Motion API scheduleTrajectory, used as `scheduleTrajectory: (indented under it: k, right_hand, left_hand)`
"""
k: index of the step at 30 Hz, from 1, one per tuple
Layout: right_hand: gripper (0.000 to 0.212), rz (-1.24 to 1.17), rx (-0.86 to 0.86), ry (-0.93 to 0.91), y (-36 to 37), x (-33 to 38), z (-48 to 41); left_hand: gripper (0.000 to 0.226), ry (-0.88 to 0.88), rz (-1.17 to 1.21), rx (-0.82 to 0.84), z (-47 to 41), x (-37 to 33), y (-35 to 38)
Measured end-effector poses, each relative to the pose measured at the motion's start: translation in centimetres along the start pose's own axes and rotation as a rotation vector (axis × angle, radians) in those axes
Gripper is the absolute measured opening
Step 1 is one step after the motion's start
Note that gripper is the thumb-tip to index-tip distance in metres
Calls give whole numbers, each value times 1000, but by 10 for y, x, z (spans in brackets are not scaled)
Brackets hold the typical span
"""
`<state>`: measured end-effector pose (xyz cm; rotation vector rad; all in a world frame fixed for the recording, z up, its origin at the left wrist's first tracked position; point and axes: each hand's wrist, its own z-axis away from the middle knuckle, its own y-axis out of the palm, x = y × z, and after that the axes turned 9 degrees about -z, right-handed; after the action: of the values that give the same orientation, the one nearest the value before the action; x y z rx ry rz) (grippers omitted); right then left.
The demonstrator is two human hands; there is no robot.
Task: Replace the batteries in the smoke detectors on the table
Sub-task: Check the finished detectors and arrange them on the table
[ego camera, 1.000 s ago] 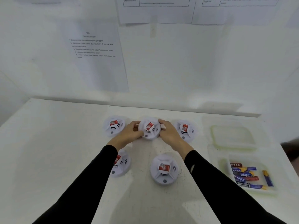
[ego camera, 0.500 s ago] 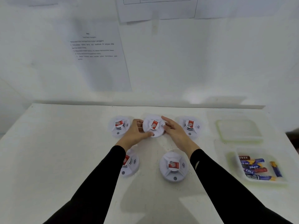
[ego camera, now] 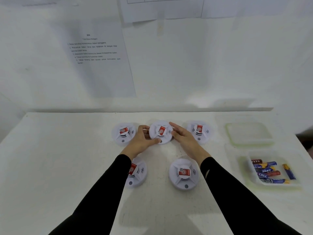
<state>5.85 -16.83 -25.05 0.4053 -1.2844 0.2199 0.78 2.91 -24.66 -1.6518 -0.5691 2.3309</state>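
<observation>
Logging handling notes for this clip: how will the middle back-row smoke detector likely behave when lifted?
Probably rigid: the smoke detector looks like moulded plastic. Its low, wide shape suggests it won't tip. The smooth rim between left hand and right hand may be slippery.

The left hand (ego camera: 141, 142) grips the middle smoke detector (ego camera: 160, 131), fingers curled round its left rim. The right hand (ego camera: 185, 141) lays straight fingers against the opposite rim.
</observation>
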Motion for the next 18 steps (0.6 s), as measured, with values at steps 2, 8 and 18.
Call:
scheduleTrajectory:
  k: [2, 8, 18]
  right_hand:
    - [39, 7, 1, -6, 0, 0, 0]
    - [39, -8, -9, -14, 0, -1, -2]
    - [40, -12, -1, -16, -1, -1, -3]
  left_hand:
    - [71, 2, 1, -7, 1, -1, 1]
    - [72, 1, -1, -5, 0, -1, 0]
    - [70, 20, 21, 11, 0, 1, -1]
